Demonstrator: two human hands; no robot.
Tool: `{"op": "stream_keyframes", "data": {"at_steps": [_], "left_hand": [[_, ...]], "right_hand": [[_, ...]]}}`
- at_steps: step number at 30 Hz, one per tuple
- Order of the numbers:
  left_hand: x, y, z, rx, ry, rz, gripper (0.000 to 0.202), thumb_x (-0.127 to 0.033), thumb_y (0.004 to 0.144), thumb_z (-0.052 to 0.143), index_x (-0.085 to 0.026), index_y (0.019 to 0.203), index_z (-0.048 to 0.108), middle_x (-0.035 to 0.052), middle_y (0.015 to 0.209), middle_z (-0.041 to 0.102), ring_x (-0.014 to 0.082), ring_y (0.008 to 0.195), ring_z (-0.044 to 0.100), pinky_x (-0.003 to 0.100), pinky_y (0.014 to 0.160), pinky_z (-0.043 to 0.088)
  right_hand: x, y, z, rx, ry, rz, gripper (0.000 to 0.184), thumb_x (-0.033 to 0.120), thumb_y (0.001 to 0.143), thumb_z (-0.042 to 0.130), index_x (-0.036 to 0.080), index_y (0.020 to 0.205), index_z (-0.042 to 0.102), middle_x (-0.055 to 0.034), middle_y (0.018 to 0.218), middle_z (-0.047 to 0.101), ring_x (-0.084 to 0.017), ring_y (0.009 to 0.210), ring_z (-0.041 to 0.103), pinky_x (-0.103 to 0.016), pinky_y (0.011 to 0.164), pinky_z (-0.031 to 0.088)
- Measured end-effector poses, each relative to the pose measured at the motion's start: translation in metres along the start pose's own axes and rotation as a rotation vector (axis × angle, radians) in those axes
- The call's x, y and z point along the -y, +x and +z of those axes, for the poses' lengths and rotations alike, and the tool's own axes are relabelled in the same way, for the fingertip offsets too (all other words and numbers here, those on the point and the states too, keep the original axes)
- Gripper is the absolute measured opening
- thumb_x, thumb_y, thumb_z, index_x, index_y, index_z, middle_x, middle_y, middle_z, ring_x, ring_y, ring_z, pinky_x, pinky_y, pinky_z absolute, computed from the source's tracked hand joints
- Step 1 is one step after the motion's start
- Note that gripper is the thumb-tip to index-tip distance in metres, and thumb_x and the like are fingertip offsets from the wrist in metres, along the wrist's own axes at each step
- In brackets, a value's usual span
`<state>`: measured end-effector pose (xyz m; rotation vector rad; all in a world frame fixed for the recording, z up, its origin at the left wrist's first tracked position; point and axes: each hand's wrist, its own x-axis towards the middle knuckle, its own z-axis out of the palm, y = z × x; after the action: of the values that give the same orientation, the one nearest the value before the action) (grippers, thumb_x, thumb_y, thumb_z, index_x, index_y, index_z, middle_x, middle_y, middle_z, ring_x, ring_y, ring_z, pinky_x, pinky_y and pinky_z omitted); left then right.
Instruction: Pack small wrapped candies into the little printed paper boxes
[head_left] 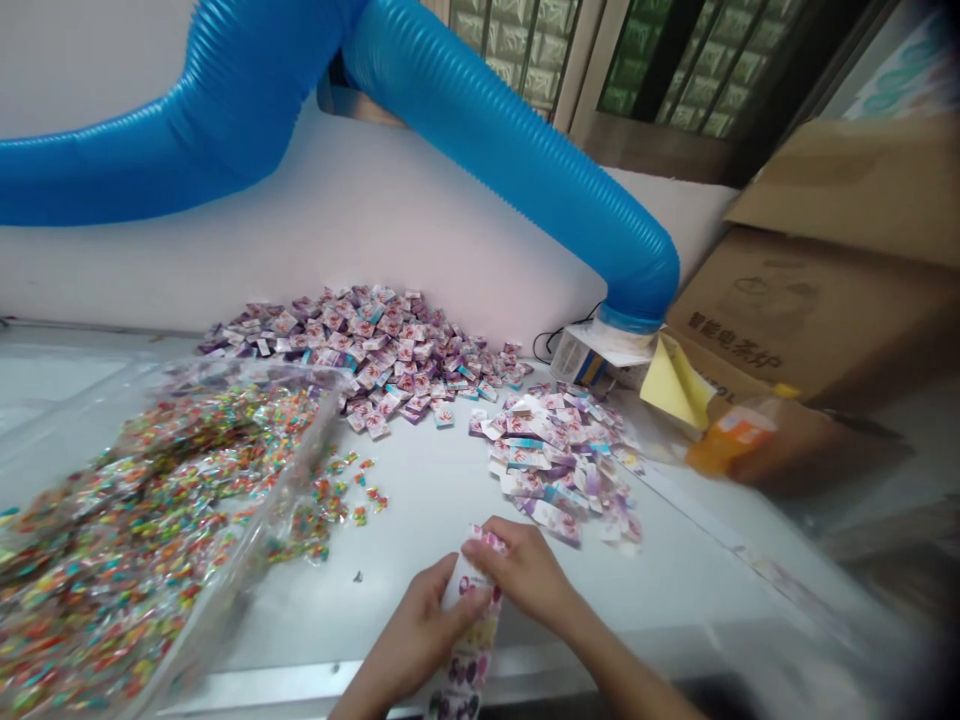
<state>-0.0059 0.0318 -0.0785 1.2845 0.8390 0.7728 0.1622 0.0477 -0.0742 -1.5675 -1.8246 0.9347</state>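
Both of my hands grip a long white strip of printed packets (471, 665) low in the view, its top end pinched between them. My left hand (420, 630) holds the strip from the lower left, and my right hand (526, 575) holds it near the top. Just beyond them lies a heap of separated pink-and-white packets (559, 465). A larger purple-and-white heap of small packets (367, 355) lies farther back. To the left, a transparent plastic bag (150, 510) is full of multicoloured small wrapped pieces.
A few wrapped pieces (330, 505) are scattered on the white table (427, 560) beside the bag. A blue corrugated hose (517, 160) arches over the back. At the right are cardboard boxes (810, 310), a sheet of yellow paper (675, 385) and a blurred orange bottle (735, 435).
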Motion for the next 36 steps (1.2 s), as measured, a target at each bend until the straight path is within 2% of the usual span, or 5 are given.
{"op": "stream_keyframes", "data": {"at_steps": [4, 10, 19, 27, 36], "left_hand": [[0.009, 0.000, -0.003, 0.041, -0.011, -0.035, 0.032, -0.045, 0.084, 0.054, -0.016, 0.095, 0.064, 0.0018, 0.079, 0.064, 0.0172, 0.077, 0.056, 0.026, 0.073, 0.044], [0.021, 0.001, -0.003, 0.009, -0.094, -0.138, 0.033, -0.049, 0.080, 0.058, -0.016, 0.085, 0.056, -0.0013, 0.070, 0.057, 0.0120, 0.062, 0.051, 0.020, 0.056, 0.038], [0.034, 0.004, -0.003, -0.306, -0.035, -0.279, 0.041, -0.054, 0.069, 0.064, -0.016, 0.060, 0.052, -0.0063, 0.049, 0.043, 0.0075, 0.045, 0.036, 0.019, 0.046, 0.024], [0.020, -0.002, -0.005, -0.079, -0.164, -0.188, 0.013, -0.022, 0.068, 0.061, -0.014, 0.078, 0.061, -0.0012, 0.068, 0.061, 0.0109, 0.062, 0.052, 0.020, 0.059, 0.037], [0.034, -0.007, -0.009, -0.192, -0.046, -0.334, 0.031, -0.043, 0.070, 0.064, -0.014, 0.063, 0.054, -0.0045, 0.052, 0.049, 0.0077, 0.048, 0.040, 0.018, 0.046, 0.026]], "right_hand": [[0.005, -0.004, -0.007, 0.090, 0.073, -0.076, 0.024, 0.036, 0.085, 0.056, 0.022, 0.103, 0.061, -0.0010, 0.093, 0.064, -0.017, 0.085, 0.057, -0.026, 0.075, 0.042], [-0.001, -0.002, -0.013, 0.072, 0.304, 0.037, 0.016, 0.029, 0.073, 0.069, 0.017, 0.078, 0.059, 0.0027, 0.074, 0.060, -0.014, 0.070, 0.056, -0.023, 0.065, 0.043], [-0.002, -0.011, -0.010, 0.197, 0.387, 0.044, 0.022, 0.037, 0.081, 0.061, 0.016, 0.076, 0.067, -0.0009, 0.072, 0.066, -0.015, 0.069, 0.059, -0.024, 0.065, 0.044], [-0.004, -0.020, 0.007, 0.048, 0.072, 0.015, 0.022, 0.027, 0.077, 0.064, 0.020, 0.097, 0.065, -0.0028, 0.090, 0.065, -0.018, 0.084, 0.059, -0.026, 0.071, 0.043], [-0.002, -0.015, -0.002, 0.212, 0.389, 0.126, 0.010, 0.024, 0.078, 0.059, 0.015, 0.078, 0.064, 0.0000, 0.070, 0.064, -0.014, 0.066, 0.058, -0.023, 0.061, 0.041]]}}
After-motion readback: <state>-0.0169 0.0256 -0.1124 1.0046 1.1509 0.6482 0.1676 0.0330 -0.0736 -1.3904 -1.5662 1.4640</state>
